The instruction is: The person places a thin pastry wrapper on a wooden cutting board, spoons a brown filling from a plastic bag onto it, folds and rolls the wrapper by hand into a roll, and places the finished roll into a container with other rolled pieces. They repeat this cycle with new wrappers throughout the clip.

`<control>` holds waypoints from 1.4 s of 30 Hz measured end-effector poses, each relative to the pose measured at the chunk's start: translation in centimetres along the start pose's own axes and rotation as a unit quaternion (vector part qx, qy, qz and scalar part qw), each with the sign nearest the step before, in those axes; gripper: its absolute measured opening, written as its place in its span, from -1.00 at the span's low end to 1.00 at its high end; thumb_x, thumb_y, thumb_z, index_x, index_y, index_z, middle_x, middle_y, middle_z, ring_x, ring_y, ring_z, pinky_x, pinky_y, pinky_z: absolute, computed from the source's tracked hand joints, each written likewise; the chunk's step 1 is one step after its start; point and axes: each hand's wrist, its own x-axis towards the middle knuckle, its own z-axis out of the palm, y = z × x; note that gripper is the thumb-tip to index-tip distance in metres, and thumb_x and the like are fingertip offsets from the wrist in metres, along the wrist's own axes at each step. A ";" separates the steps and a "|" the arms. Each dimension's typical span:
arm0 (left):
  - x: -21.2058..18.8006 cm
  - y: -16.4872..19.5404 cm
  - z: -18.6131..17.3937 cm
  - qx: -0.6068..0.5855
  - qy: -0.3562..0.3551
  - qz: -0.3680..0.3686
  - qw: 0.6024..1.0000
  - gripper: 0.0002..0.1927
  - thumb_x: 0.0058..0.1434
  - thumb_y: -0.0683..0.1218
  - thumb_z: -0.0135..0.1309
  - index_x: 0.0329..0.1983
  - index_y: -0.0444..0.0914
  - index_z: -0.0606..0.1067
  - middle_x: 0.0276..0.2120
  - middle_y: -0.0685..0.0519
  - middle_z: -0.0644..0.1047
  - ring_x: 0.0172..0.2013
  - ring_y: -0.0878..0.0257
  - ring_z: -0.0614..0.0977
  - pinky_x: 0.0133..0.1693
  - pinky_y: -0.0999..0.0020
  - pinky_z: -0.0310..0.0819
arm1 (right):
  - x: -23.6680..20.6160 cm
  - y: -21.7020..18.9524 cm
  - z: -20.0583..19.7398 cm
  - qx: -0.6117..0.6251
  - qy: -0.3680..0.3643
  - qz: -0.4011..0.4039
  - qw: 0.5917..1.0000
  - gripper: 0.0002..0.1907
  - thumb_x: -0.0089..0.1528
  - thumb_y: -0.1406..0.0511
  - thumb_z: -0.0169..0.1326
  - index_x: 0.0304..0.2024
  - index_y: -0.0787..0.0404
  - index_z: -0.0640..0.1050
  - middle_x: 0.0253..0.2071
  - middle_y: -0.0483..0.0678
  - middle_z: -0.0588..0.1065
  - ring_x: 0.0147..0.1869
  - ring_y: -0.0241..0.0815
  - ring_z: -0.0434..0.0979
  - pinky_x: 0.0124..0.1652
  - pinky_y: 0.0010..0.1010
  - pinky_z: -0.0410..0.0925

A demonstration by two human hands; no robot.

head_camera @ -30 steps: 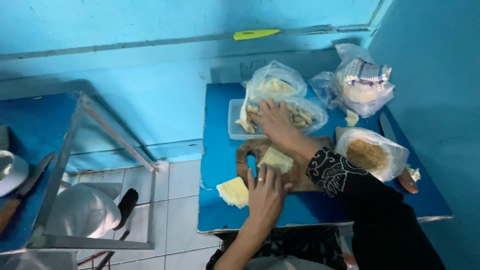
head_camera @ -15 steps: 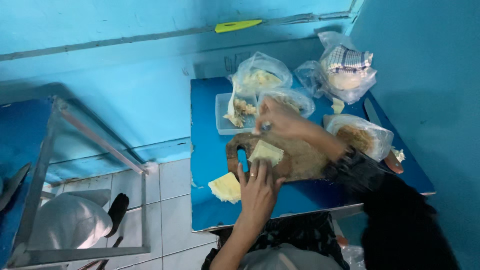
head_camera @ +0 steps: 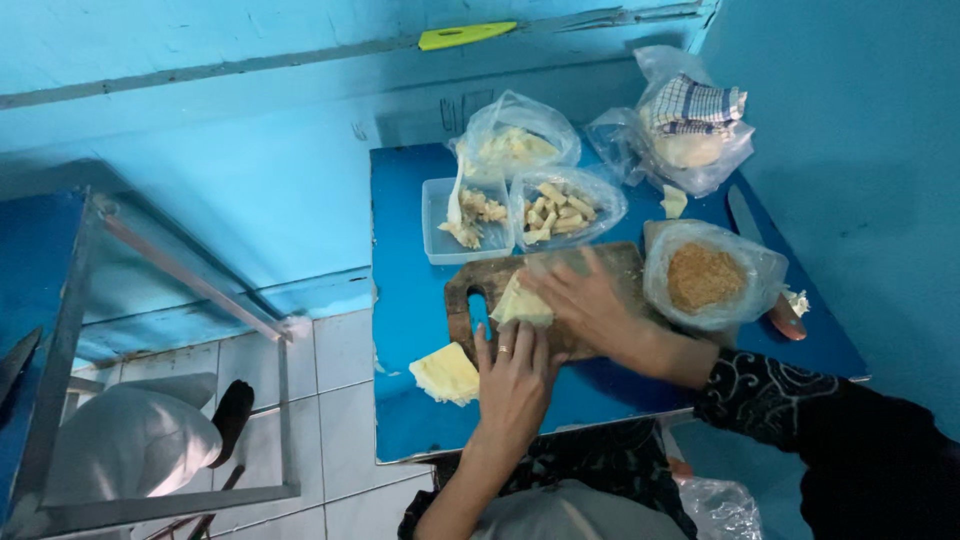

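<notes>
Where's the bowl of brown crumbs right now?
Head view: the crumb bowl, in clear plastic, sits on the blue table's right side, by the cutting board, just beyond the right hand.

We have a single view, from a camera worn on the person's head, looking steeply down and forward over the blue table (head_camera: pixel 410 300) toward the blue wall (head_camera: pixel 250 110) behind it. It sits near enough that we see the left hand (head_camera: pixel 515 385) and right hand (head_camera: pixel 590 305) low in the centre of the frame over the wooden cutting board (head_camera: pixel 590 270), with the person's own clothing at the bottom edge. To the left we also take in tiled floor (head_camera: pixel 330 360) beside the table; no second view shares this scene.
</notes>
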 end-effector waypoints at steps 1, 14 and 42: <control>0.0 0.0 0.0 0.001 0.006 0.003 1.000 -0.52 0.27 0.09 0.15 0.06 -0.39 0.52 0.01 -0.14 0.47 0.16 -0.05 0.44 0.25 -0.32 0.14 | 0.1 0.4 0.0 -0.047 -0.016 0.005 0.999 -0.26 0.15 0.13 0.10 0.40 0.06 0.32 0.36 0.02 0.28 0.28 -0.03 0.28 0.25 0.18 0.14; -0.1 0.0 0.6 -0.014 0.007 0.002 1.000 -0.50 0.25 0.07 0.16 0.07 -0.42 0.52 0.00 -0.17 0.47 0.15 -0.07 0.44 0.22 -0.38 0.14 | 4.2 2.5 0.8 0.011 0.000 0.029 1.000 -0.30 0.16 0.41 0.12 0.38 0.00 0.41 0.32 0.01 0.29 0.30 -0.02 0.28 0.19 0.04 0.17; -0.1 -1.8 -4.6 0.030 0.051 -0.141 0.988 -0.73 0.11 -0.02 0.27 -0.14 -0.18 0.60 0.05 -0.09 0.49 0.19 -0.08 0.44 0.25 -0.40 0.02 | -12.4 10.1 -2.3 0.339 -0.143 0.116 0.923 -0.36 0.32 0.40 -0.07 0.43 0.28 0.09 -0.07 0.27 0.52 -0.13 0.22 0.56 -0.16 -0.05 0.40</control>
